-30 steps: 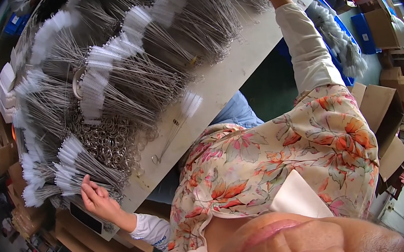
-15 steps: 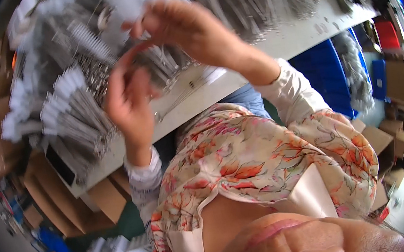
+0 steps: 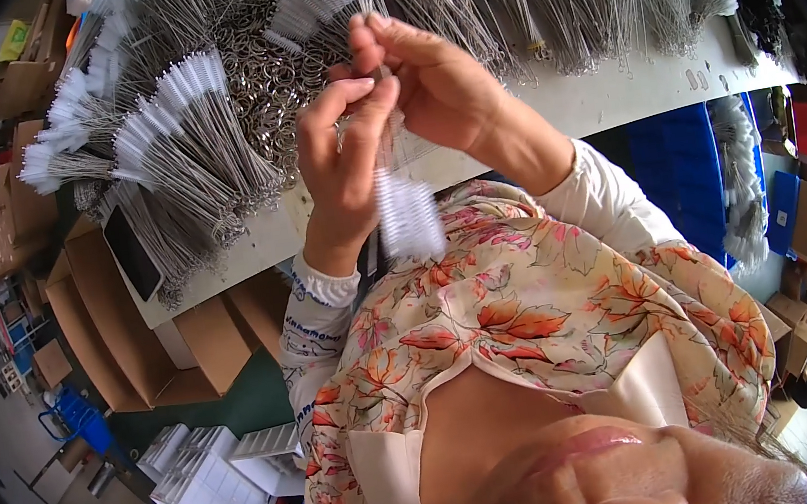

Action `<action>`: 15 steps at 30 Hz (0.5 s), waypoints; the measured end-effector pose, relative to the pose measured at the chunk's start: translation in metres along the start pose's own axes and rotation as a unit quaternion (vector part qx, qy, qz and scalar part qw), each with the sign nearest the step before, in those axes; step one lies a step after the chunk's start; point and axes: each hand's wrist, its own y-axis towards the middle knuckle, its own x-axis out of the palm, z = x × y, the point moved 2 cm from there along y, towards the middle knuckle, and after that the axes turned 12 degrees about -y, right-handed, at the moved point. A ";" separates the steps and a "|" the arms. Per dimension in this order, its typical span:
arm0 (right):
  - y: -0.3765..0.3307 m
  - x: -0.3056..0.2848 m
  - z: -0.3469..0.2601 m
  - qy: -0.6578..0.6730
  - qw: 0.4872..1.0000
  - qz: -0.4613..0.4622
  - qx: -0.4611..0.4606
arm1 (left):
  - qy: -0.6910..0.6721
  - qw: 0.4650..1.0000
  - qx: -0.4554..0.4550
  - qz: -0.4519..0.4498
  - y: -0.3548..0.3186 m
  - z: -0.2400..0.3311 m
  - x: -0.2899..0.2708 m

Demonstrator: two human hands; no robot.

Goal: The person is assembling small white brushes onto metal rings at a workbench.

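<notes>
**Small wire brushes pinched between both hands**

A cluster of thin twisted-wire brushes with white bristle tips (image 3: 407, 213) is held upright above the white worktable (image 3: 596, 92). The wire stems are pinched by the left hand (image 3: 345, 168) and the right hand (image 3: 433, 82). A pile of metal rings (image 3: 273, 77) is seen at ten o'clock

This is a small workshop where wire brushes are put together by hand. A long white bench (image 3: 606, 96) across the top of the frame is heaped with bundled white-tipped brushes (image 3: 177, 129) and a pile of metal rings (image 3: 276, 76). Cardboard boxes (image 3: 111, 328) crowd the left, blue crates (image 3: 684, 157) the right.
</notes>
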 end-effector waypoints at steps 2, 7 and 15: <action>0.003 -0.007 -0.011 0.015 0.998 -0.057 -0.002 | 0.004 0.998 -0.016 -0.055 0.007 0.011 -0.016; -0.018 0.018 -0.020 -0.574 0.811 -0.112 -0.024 | -0.242 0.970 -0.030 -0.012 0.051 0.001 -0.058; -0.028 0.025 -0.024 -0.518 0.838 -0.171 -0.007 | -0.226 0.956 -0.150 -0.111 0.023 0.003 -0.057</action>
